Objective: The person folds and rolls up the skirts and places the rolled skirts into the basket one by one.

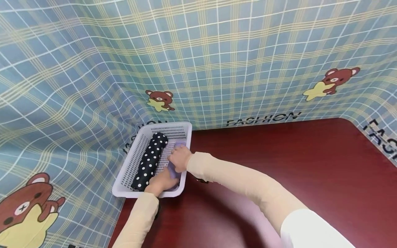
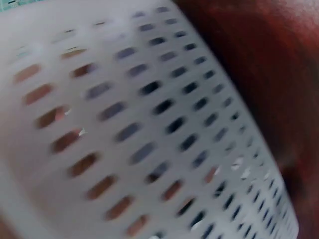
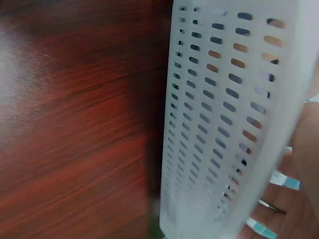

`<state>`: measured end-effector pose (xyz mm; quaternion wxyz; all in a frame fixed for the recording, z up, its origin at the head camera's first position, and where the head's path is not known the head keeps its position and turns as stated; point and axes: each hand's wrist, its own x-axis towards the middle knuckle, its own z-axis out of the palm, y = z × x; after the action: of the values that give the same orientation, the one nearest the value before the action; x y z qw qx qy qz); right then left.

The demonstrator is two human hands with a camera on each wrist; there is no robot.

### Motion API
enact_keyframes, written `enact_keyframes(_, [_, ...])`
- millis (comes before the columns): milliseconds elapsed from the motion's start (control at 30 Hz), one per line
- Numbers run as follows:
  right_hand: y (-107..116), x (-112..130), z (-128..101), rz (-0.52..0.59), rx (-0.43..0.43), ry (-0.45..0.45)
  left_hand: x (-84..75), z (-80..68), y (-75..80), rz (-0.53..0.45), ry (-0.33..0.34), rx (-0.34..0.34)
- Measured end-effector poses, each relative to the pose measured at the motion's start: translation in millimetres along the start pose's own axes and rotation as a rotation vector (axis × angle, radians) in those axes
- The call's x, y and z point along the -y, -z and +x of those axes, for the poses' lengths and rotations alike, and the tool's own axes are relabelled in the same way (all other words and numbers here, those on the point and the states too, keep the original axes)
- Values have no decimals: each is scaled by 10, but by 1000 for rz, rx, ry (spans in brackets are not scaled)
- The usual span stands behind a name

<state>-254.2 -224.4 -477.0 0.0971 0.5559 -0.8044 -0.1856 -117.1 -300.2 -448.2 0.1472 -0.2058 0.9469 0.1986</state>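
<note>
A white slotted plastic basket (image 1: 125, 172) stands on the table. Along its left side lies a dark fabric roll with white dots (image 1: 149, 162). Beside it, along the right wall, is a long purple roll (image 1: 171, 168), partly covered by both hands. My right hand (image 1: 180, 158) reaches over the right rim and grips its far part. Nearer the front, my left hand (image 1: 162, 181) holds its near end. The left wrist view is filled by the blurred basket wall (image 2: 114, 144). In the right wrist view, the right hand (image 3: 294, 199) shows past the rim.
The dark red table (image 1: 273, 158) extends right of the basket. A plaid cloth with bears (image 1: 235, 69) hangs behind the table and along its left side, close to the basket.
</note>
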Motion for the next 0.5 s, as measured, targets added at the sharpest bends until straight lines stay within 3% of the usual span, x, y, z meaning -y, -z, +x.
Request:
enact_keyframes(33, [243,-44,-55,137,45,-24,12,24,35,17,-7,10])
enact_keyframes(100, [441,-140,-182,213,29,-37,15,74,106,34,-38,14])
enact_keyframes(167, [552,-232,-281,249,32,-65,0,117,173,61,-58,0])
enact_keyframes(267, [545,-315,-378,310,-8,-77,-26,87,242,92,-62,-62])
enact_keyframes(367, [514,-426,-477,372,-47,-88,-103,65,299,112,-85,-211])
enact_keyframes(500, [483,-586,-680,453,-95,-130,-266,100,320,75,-187,-455])
